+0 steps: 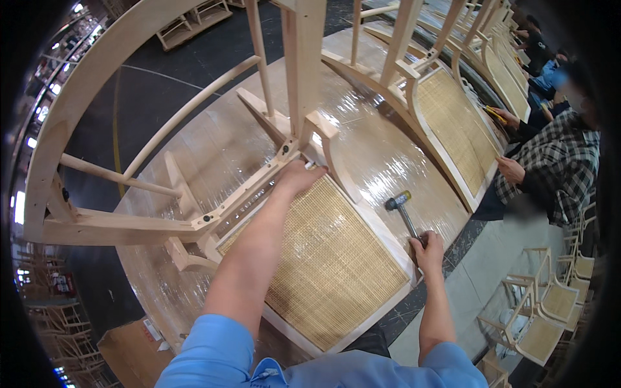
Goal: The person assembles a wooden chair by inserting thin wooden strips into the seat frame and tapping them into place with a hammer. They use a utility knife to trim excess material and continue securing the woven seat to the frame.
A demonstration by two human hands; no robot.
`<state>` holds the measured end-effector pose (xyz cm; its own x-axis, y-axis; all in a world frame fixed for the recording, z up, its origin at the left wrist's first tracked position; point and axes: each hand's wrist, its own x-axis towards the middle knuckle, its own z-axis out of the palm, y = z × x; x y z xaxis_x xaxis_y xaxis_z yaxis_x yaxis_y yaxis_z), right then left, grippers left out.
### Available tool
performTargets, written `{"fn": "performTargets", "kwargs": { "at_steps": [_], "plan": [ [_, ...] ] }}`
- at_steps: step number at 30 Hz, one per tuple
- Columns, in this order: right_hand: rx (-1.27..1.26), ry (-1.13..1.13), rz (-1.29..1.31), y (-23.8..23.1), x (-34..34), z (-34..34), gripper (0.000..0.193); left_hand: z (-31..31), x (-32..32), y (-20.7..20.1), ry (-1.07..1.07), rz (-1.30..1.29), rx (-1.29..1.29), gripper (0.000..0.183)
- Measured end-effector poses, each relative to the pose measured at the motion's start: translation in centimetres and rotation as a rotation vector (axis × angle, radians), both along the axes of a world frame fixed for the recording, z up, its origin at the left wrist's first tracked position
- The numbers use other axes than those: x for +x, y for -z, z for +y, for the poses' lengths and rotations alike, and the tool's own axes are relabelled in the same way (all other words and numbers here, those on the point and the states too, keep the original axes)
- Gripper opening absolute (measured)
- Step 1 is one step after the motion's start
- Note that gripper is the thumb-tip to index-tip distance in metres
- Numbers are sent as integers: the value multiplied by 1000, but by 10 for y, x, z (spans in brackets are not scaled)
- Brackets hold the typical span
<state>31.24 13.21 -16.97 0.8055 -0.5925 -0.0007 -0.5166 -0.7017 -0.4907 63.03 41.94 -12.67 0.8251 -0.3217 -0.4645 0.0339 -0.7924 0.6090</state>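
Note:
A woven cane seat panel (336,258) in a pale wood frame lies in front of me, against an unfinished wooden chair frame (304,77). At the panel's far corner, beside the chair's rear rail, my left hand (299,178) is closed over the edge. Its thumb points right, and its other fingers are partly hidden. Something small and whitish shows by these fingers, too small to name. My right hand (429,251) grips the handle of a mallet (405,210) to the right of the panel. The mallet's head, dark with a yellowish face, points away from me over the table.
Plastic film covers the round-edged worktable (369,161). Another cane-seated chair (453,123) stands to the right, where a person in a checked shirt (550,161) holds a yellow tool (495,115). More chairs (543,323) stand on the floor at right. A cardboard box (132,355) sits lower left.

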Motion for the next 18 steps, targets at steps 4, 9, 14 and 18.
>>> {"fn": "performTargets", "kwargs": {
  "at_steps": [4,9,14,18],
  "plan": [
    [-47,-91,86,-5,2,-6,27,-5,-7,-12,-10,-19,81,75],
    [12,-121,24,-33,5,7,18,-3,-16,-23,8,-72,123,72],
    [417,-269,-219,-77,38,89,16,5,-15,-24,-14,-35,139,69],
    [358,-351,-211,-83,95,132,19,-3,-15,-20,15,-87,206,64]
  ]
}}
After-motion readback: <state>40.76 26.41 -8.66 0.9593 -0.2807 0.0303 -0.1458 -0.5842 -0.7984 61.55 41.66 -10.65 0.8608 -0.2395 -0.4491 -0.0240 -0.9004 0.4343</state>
